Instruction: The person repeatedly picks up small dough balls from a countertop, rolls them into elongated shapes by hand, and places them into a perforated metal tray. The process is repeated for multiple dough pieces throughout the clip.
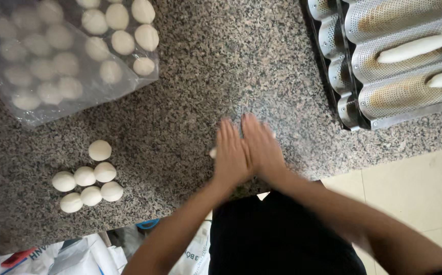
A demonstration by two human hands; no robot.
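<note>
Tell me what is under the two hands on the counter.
Only a small white end of dough pokes out beside the left hand. The right hand and left hand cover the rest, so its shape is hidden.

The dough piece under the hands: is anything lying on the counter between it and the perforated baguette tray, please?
Nothing visible does. Bare speckled counter runs from the hands and dough piece to the baguette tray.

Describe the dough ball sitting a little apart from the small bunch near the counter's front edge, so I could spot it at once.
Start at the speckled granite counter and look left of the hands, below the plastic-covered tray. A loose cluster of dough balls lies there. The lone dough ball sits just above that cluster, the only one not packed into its two rows.
</note>
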